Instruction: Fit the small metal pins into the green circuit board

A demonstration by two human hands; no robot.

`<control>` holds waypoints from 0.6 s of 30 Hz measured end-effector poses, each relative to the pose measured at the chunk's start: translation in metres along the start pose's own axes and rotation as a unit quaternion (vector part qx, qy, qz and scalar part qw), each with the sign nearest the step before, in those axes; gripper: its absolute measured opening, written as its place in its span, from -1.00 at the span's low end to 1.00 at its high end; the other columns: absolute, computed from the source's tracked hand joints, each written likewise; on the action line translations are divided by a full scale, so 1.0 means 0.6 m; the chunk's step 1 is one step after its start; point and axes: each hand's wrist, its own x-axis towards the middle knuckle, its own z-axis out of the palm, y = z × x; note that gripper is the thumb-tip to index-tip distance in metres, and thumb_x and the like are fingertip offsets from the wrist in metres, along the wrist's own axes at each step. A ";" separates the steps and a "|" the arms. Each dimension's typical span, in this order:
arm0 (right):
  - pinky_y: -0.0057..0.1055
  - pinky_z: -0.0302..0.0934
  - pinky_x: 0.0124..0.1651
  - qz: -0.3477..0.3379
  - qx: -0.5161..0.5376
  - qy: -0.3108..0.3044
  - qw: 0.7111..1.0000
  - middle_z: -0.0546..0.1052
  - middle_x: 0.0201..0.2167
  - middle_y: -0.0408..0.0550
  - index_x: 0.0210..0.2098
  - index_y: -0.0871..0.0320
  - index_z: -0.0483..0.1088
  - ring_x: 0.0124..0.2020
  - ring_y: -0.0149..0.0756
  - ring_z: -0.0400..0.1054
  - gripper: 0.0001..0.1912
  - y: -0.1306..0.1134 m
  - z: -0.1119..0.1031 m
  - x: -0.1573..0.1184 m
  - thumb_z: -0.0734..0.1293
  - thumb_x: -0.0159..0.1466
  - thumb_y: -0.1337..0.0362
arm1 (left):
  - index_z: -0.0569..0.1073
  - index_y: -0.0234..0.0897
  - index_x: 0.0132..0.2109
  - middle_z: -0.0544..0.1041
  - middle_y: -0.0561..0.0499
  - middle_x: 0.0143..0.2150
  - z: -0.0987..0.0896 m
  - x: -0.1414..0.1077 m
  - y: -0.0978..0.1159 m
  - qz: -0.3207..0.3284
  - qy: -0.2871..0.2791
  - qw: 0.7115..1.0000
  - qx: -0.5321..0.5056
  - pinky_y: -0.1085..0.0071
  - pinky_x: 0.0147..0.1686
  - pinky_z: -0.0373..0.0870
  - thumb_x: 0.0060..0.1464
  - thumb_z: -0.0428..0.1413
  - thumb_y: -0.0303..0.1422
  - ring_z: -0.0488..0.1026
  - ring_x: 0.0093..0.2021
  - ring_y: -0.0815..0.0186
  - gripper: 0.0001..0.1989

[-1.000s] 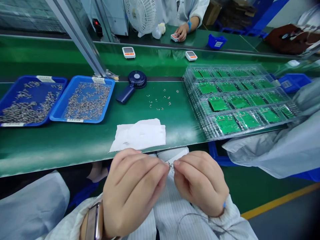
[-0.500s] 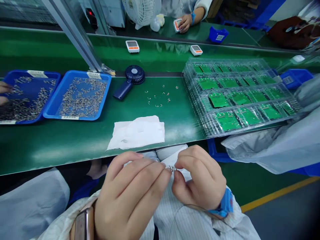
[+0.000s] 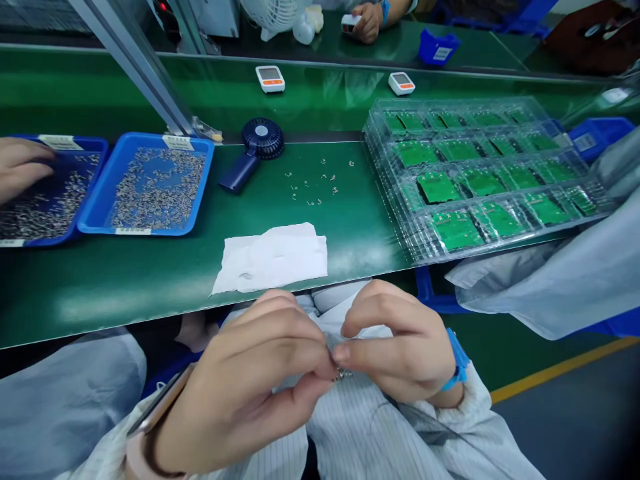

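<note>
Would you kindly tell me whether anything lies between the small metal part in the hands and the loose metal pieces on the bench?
Yes: the green bench's front edge, then the white tissue, lie between the small metal part, pinched by the left hand and right hand, and the loose metal pieces.

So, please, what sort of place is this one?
It looks like an electronics assembly line: green circuit boards in clear plastic trays, blue trays of small metal parts, and a long green workbench.
</note>
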 end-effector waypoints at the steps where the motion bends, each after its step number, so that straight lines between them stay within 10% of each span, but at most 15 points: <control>1: -0.38 0.33 -0.34 -0.012 -0.031 0.001 0.999 0.49 -0.35 -0.07 -0.17 0.16 0.45 -0.34 -0.38 0.37 -0.81 -0.001 0.000 0.000 0.28 0.26 0.46 | 0.46 -0.22 -0.25 0.54 0.05 -0.41 0.000 -0.001 -0.002 -0.008 -0.004 1.000 -0.024 0.36 -0.31 0.46 0.13 0.08 -0.58 0.45 -0.42 0.38 -0.84; 18: -0.34 0.42 -0.30 -0.104 -0.184 0.004 0.977 0.54 -0.36 -0.18 -0.41 0.06 0.52 -0.35 -0.40 0.39 -0.78 -0.010 -0.008 0.004 0.28 0.29 0.38 | 0.45 -0.22 -0.41 0.53 -0.02 -0.47 0.032 -0.012 -0.037 -0.170 -0.026 0.930 -0.324 0.38 -0.43 0.47 0.11 0.17 -0.38 0.49 -0.44 0.32 -0.86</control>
